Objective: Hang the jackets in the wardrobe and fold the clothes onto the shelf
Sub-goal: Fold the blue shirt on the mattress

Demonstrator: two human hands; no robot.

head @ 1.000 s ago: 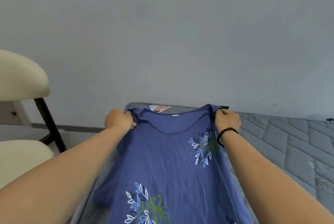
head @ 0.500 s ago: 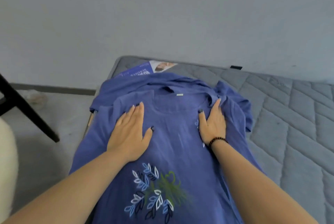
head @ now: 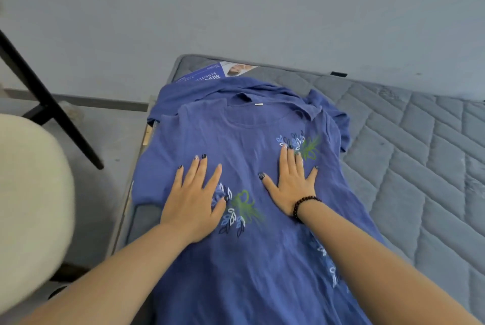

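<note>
A blue garment [head: 252,246] with leaf prints is lying spread out, front up, along the left edge of a grey quilted mattress [head: 420,167], filling the centre and lower middle of the frame, its neckline pointing toward the wall at the top. Both of the person's hands are lying flat on it, palms down. The left hand [head: 194,201], just left of centre, is resting with fingers straight and fanned, gripping nothing, its thumb lying next to a blue-and-green leaf print. The right hand [head: 291,183], just right of centre, is likewise pressing down with fingers extended and holding nothing, its fingertips touching a second leaf print near the chest. A dark beaded bracelet [head: 305,205] is sitting on the right wrist. More blue fabric is bunching up beyond the collar and off the garment's right shoulder; whether it is a separate piece cannot be told. A printed label [head: 217,75] is showing at the mattress's far corner, upper centre. At the left edge a cream padded chair [head: 31,193] with black legs is standing on the floor, blurred.
</note>
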